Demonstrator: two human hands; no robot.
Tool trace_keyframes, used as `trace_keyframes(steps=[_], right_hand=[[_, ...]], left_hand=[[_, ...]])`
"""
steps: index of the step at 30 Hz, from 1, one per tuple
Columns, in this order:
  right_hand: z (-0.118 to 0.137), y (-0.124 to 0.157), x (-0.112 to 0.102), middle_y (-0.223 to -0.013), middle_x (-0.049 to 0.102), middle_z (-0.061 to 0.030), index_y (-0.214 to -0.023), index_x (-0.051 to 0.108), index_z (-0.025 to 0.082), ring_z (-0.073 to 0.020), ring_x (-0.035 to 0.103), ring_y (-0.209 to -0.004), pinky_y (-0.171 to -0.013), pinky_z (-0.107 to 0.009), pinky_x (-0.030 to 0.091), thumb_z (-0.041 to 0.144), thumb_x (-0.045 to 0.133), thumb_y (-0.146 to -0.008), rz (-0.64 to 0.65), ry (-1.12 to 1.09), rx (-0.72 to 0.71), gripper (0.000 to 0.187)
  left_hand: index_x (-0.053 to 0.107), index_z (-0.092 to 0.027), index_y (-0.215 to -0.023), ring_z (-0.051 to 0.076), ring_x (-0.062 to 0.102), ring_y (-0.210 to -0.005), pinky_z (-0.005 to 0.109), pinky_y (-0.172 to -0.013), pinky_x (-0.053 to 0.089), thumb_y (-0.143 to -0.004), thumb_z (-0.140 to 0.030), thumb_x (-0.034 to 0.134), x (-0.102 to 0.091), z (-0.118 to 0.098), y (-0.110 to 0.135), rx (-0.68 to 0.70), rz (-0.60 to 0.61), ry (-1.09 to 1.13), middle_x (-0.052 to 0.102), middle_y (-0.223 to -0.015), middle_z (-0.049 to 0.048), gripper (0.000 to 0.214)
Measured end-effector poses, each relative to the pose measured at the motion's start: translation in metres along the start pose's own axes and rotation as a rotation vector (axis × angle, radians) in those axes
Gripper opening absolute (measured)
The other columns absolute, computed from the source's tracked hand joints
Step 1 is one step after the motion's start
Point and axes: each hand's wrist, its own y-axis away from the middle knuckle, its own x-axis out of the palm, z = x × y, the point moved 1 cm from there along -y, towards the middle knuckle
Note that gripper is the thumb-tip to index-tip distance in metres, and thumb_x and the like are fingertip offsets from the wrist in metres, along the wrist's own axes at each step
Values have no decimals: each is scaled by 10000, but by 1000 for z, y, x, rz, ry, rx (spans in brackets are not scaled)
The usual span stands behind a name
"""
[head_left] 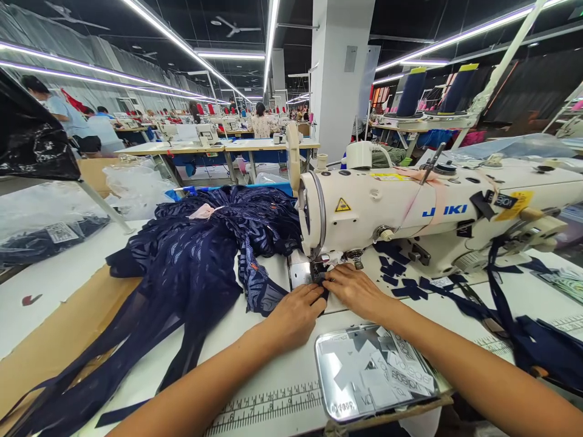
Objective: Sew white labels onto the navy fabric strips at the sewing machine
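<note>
At the front of a white sewing machine point(392, 209), my left hand point(295, 315) and my right hand point(354, 290) meet close under the presser foot. Dark navy fabric point(322, 303) lies between them; my left fingers are bent and pressed onto it. From the right side, my right fingertips pinch it beside the needle area, partly hidden by the machine head. Left of the needle plate point(300, 273) lies an embroidered navy piece like a bra cup point(264, 294). It adjoins a large heap of navy lace garments point(195, 261), tied with a pale strip.
Below my right forearm, a metal tin point(325, 394) holds several printed white labels point(401, 376). Cut navy scraps point(410, 290) lie under the machine arm. A printed ruler point(268, 406) runs along the front edge. Plastic-bagged goods point(54, 233) are at left; people work at tables behind.
</note>
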Motion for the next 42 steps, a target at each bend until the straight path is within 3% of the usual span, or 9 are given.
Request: trace_keyframes(steps=[8, 20, 32, 42], right_hand=[[-5, -3, -6, -1080, 595, -126, -1041, 588, 116, -217, 539, -958, -778, -360, 462, 69, 391, -853, 46, 90, -98, 275], [-15, -3, 0, -1175, 565, -125, -1139, 553, 142, -211, 557, -1009, -784, -346, 484, 39, 407, -823, 76, 73, -65, 364], [-14, -6, -1, -1192, 558, -119, -1149, 549, 117, -226, 558, -997, -794, -360, 484, 21, 424, -791, 98, 156, -54, 392], [-16, -6, 4, -1136, 596, -111, -1141, 563, 138, -206, 577, -947, -837, -346, 456, 25, 424, -789, 34, 227, -49, 395]], left_hand=[[558, -91, -946, 238, 478, -1112, 392, -999, 360, -701, -40, 430, 0, -1, -4, -67, -1, -45, 554, -1144, 154, 281], [563, -100, -941, 237, 502, -1078, 395, -971, 386, -733, -46, 409, 4, -2, -9, -110, -46, -80, 566, -1128, 147, 265], [568, -101, -959, 238, 505, -1099, 402, -978, 371, -738, -32, 418, 6, 1, -14, -172, -37, -106, 560, -1162, 146, 276], [563, -97, -1006, 249, 483, -1134, 446, -996, 326, -753, -41, 441, 8, 3, -17, -230, -9, -70, 535, -1201, 160, 287]])
